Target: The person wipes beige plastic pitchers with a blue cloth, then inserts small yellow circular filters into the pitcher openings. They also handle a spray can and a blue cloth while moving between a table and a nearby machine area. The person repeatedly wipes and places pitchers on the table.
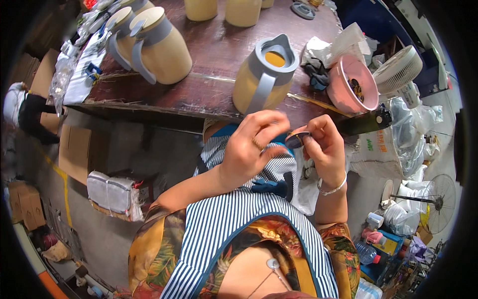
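Observation:
Over my lap, just off the table's near edge, my right hand pinches a small dark round piece with a lighter rim between thumb and fingers. My left hand, wearing a ring, is close to its left side, fingers bent and thumb apart, with nothing visible in its grasp. Its fingertips are slightly blurred, so whether they touch the piece is unclear. Directly beyond my hands stands a beige jug with a grey collar, spout and handle. An orange-yellow patch shows in its top opening.
More beige jugs stand on the dark red table, left and far. Toward its right lie a black glove, a pink basin holding small parts, a white fan and a dark green bottle. A carton sits lower left.

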`<state>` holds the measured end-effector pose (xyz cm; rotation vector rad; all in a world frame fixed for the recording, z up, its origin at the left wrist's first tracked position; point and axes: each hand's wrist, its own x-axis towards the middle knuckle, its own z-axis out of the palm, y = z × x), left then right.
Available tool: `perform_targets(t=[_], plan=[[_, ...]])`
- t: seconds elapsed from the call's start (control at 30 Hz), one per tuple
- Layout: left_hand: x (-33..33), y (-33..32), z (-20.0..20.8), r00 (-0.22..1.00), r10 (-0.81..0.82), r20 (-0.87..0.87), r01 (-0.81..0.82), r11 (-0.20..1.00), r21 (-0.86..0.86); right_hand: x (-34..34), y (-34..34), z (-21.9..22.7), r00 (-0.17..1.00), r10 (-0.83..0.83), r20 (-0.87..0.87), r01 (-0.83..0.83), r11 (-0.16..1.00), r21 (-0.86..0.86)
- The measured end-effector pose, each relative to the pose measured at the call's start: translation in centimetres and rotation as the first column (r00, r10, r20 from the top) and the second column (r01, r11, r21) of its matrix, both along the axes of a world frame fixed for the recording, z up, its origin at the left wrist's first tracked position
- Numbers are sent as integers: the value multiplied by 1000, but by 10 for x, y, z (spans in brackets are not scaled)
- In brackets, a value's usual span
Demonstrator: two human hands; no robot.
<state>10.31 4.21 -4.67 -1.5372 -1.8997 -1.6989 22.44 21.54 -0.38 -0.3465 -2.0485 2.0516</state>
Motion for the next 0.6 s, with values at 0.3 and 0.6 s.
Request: perform_targets(t=[0.3,0.6], plan=[[7,-23,-23,532,-388,753,358,909,216,-4,-31,-21,989,25,-148,-4,990,139],[-1,-49,-52,-168,-674,720,181,697,694,-1,-20,-49,946,160,-281,-100,972,215]])
